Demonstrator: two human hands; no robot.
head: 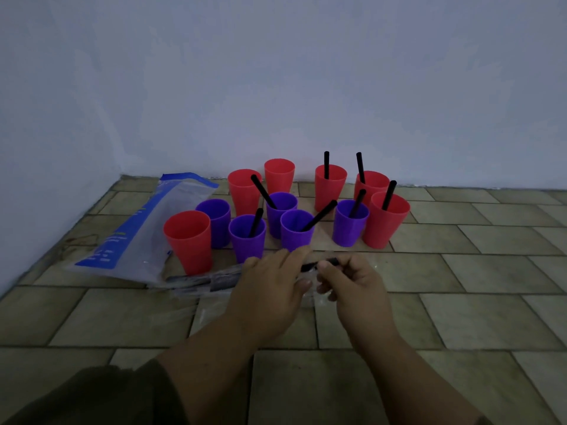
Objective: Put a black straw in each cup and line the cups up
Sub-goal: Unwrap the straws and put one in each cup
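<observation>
Several red and purple cups stand in a loose cluster on the tiled floor near the wall. Black straws stick out of several of them, such as the right red cup (386,219) and a middle purple cup (296,230). The front-left red cup (189,240), the purple cup (214,220) behind it and the back red cup (279,174) show no straw. In front of the cups, my right hand (352,279) pinches a black straw (319,264) at a clear plastic wrapper (308,297). My left hand (270,283) holds that wrapper beside it.
A blue-and-clear plastic bag (144,228) lies flat to the left of the cups. A pack of black straws (208,280) in clear wrap lies just in front of it, by my left hand. The wall (276,87) rises right behind the cups.
</observation>
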